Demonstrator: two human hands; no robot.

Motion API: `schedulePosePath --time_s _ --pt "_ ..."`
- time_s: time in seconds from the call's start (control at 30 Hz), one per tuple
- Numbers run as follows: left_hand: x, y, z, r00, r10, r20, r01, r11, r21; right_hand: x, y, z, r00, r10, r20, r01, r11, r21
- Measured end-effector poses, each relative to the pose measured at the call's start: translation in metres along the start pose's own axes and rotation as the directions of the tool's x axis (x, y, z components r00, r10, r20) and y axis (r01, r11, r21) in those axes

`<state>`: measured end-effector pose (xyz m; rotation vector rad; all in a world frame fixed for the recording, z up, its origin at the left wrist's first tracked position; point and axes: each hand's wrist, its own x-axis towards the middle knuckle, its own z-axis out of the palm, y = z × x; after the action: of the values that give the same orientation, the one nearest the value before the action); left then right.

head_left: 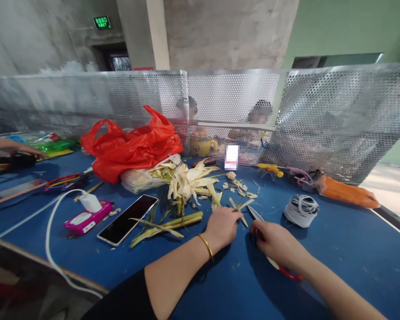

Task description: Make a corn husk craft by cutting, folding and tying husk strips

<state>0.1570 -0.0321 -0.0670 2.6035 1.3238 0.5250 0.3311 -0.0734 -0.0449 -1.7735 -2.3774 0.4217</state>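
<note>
My left hand point(222, 226), with a gold bangle at the wrist, is closed with its fingertips on a small crossed piece of dried corn husk point(240, 205). My right hand point(276, 243) is wrapped round a pair of scissors point(255, 214). Their pointed blades reach forward close to the husk piece, and a red handle end sticks out below the palm. Left of my left hand lies a bunch of pale husks point(191, 180), with long greenish husk strips point(166, 229) in front of it. Small husk scraps point(240, 186) are scattered beyond both hands.
On the blue table point(220, 289) are a phone point(128, 220), a pink power strip point(88, 218) with a white cable, a red plastic bag point(133, 146), a white string roll point(301, 210) and an orange packet point(348, 192). A perforated metal screen point(233, 95) runs behind; another person's hand point(13, 146) is far left.
</note>
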Motion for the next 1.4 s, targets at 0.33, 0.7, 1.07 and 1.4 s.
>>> schedulePosePath --time_s 0.33,0.7,1.07,1.4 --pt "0.022 -0.042 -0.043 0.776 -0.514 -0.365 0.493 0.856 -0.157 0.001 0.025 -0.038 0.839 0.252 -0.482 0.193 0.691 0.697" --pt "0.038 -0.058 -0.037 0.783 -0.615 -0.093 0.618 0.786 -0.002 0.006 0.026 -0.012 0.883 -0.098 -0.459 -0.061 0.946 -0.319" --pt "-0.001 -0.051 -0.043 0.873 -0.484 -0.059 0.487 0.871 0.059 0.005 0.02 -0.003 0.88 -0.271 -0.389 0.129 0.926 -0.354" --pt "0.03 -0.076 -0.067 0.851 -0.334 -0.406 0.453 0.857 0.244 0.01 0.024 0.005 0.87 -0.356 -0.342 0.209 0.894 -0.397"
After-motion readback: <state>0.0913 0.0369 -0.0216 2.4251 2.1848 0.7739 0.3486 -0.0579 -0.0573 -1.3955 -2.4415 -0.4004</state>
